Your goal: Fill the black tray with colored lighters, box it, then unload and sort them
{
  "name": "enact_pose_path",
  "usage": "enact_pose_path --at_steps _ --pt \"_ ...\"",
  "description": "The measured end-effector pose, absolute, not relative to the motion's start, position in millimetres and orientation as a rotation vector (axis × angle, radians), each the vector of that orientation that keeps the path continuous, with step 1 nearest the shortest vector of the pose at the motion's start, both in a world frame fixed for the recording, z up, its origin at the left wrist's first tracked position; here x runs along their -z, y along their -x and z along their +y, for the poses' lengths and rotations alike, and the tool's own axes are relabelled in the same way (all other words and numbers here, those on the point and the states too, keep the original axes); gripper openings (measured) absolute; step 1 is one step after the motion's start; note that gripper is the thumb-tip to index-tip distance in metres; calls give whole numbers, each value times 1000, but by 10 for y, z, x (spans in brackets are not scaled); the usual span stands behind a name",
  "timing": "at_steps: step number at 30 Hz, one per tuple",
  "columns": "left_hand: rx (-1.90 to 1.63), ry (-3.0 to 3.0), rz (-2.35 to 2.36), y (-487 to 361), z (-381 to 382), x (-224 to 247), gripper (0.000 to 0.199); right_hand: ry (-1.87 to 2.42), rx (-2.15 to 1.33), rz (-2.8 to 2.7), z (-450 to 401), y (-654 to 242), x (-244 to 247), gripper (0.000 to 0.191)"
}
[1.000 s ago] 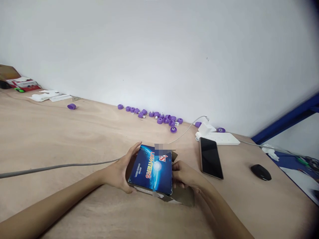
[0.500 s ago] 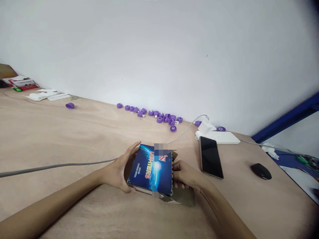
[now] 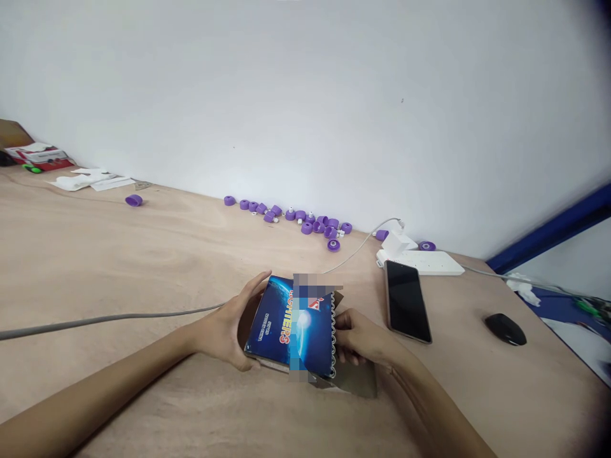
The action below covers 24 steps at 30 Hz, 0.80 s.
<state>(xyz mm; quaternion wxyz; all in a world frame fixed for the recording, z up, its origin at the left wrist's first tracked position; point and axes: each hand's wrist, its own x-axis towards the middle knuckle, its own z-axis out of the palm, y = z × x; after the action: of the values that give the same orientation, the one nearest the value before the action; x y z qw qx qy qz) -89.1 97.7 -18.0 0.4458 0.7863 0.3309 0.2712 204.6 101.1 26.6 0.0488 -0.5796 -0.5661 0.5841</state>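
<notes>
A blue cardboard lighter box [image 3: 274, 318] with "LIGHTERS" printed on it is held low over the wooden table, tilted a little. My left hand [image 3: 238, 331] wraps around its left end, thumb at the near edge and fingers at the far side. At the right end, brown cardboard flaps [image 3: 356, 380] stand open, and a row of pale ring shapes [image 3: 333, 346] lines the edge. My right hand [image 3: 356, 337] is at this end with its fingers curled together. What the right fingertips hold, if anything, is hidden. Part of the box top is blurred out.
Several purple caps [image 3: 319, 226] lie along the wall. To the right are a phone [image 3: 408, 301], a white power strip [image 3: 432, 262] with a plugged-in charger, and a black mouse [image 3: 505, 329]. A grey cable [image 3: 119, 316] runs in from the left. White papers [image 3: 93, 180] lie far left.
My right hand has shifted slightly right, and the ring shapes stand out more at the box's right edge. My left hand keeps its grip. The view has turned slightly.
</notes>
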Motion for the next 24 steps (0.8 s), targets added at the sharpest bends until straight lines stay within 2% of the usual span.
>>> enact_pose_path --at_steps 15,24 --pt "-558 -2134 804 903 989 171 147 1740 -1834 -1787 1041 -2051 -345 16" --pt "-545 -2068 905 898 968 137 139 1772 -1815 -1794 1047 -2037 -345 19"
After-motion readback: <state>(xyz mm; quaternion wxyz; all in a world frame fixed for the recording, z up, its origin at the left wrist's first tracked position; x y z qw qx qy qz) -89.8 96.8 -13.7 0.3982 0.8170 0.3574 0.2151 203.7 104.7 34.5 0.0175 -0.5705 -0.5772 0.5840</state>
